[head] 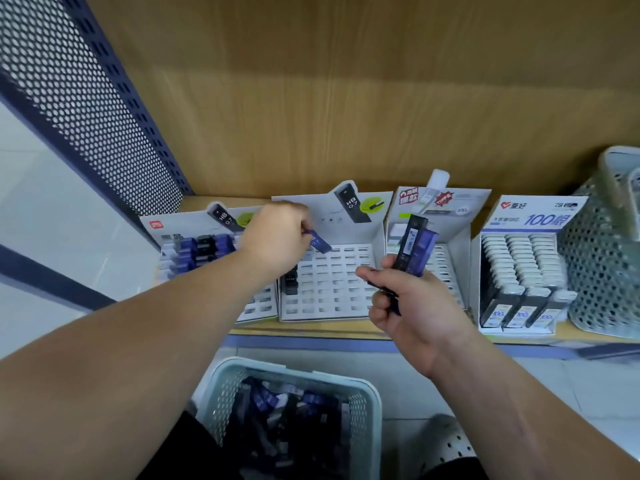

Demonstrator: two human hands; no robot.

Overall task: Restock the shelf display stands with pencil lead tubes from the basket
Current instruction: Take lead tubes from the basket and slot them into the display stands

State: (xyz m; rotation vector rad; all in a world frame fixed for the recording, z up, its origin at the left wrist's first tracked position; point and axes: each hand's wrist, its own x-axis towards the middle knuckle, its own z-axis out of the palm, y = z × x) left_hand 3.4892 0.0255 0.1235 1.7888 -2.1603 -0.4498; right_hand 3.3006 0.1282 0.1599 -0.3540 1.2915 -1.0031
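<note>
A small blue plastic lead tube (pixel 318 244) hangs tilted just above the white cardboard stand with rows of slots (pixel 332 289), pinched by the left hand (pixel 275 237). Black tubes (pixel 290 280) stand at the stand's left side. Just right of it, the right hand (pixel 405 303) grips a bunch of black and blue tubes (pixel 414 249). In front of it sits a pale green plastic basket (pixel 294 370), full of tubes.
</note>
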